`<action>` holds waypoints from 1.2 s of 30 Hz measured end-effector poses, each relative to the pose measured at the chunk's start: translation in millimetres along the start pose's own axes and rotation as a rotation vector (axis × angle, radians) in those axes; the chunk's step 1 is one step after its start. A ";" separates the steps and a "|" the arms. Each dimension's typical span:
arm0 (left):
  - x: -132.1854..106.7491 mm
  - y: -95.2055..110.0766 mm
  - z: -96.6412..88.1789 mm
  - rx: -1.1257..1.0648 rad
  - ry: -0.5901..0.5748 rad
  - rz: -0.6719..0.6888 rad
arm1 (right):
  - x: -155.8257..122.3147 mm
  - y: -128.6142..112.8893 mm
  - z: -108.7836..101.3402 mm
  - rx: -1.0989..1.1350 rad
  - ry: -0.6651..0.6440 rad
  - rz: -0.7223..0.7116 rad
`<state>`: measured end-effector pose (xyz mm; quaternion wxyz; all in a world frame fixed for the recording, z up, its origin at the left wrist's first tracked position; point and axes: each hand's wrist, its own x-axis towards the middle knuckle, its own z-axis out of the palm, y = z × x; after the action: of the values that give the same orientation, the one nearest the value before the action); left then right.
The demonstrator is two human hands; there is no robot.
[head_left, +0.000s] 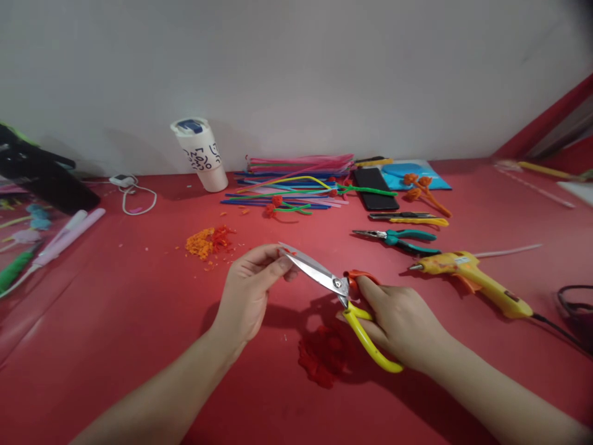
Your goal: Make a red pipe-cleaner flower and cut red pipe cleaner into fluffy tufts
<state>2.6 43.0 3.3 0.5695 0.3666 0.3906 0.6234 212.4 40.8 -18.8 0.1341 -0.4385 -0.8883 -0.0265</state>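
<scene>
My right hand (403, 321) grips a pair of scissors (319, 275), one handle yellow and the other orange-red, with the blades slightly parted and pointing up and left. Thumb and fingers of my left hand (252, 284) pinch a small red piece (288, 251) at the blade tips; its kind is too small to make out. Below the scissors, a heap of red fuzzy pieces (324, 355) lies on the red table, partly in shadow. Beyond my left hand sit small piles of orange clippings (200, 243) and red clippings (222, 238).
Pipe cleaners (296, 176) lie along the wall beside a white tumbler (201, 154). To the right are a black phone (374, 188), a utility knife (412, 218), green-handled pliers (403, 237) and a corded yellow glue gun (477, 278). A white cable (139, 198) lies at left.
</scene>
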 end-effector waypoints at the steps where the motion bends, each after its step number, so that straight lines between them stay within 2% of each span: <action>1: 0.0 -0.1 -0.1 -0.001 0.000 0.000 | -0.2 -0.1 0.1 0.000 0.000 0.002; 10: 1.1 1.6 0.6 -0.001 0.004 -0.008 | 0.3 0.2 1.9 0.008 0.024 0.027; 14: 2.6 0.8 1.1 -0.019 0.019 -0.025 | 4.4 -1.5 2.2 0.106 -0.027 0.137; 17: 1.7 -1.6 1.7 0.014 -0.041 -0.114 | 10.1 -8.5 -3.5 0.384 -0.078 0.305; 21: -4.5 -6.6 5.8 0.145 -0.290 -0.351 | 16.2 -21.3 -14.8 0.970 -0.084 0.535; 24: -9.8 -10.1 10.9 0.205 -0.386 -0.464 | 16.3 -25.7 -18.6 1.232 -0.131 0.651; 28: -13.2 -11.8 16.1 0.241 -0.451 -0.508 | 13.0 -23.8 -16.8 1.286 -0.223 0.623; 31: -13.2 -11.9 17.4 0.260 -0.405 -0.496 | 11.9 -23.1 -16.4 1.256 -0.221 0.598; 36: -13.6 -16.8 16.4 0.414 -0.341 -0.378 | 14.6 -28.0 -18.0 1.203 -0.182 0.618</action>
<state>25.6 31.4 -5.0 0.6458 0.4947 0.4692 0.3437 185.8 31.9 4.4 0.2809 -0.5217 -0.5902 0.5483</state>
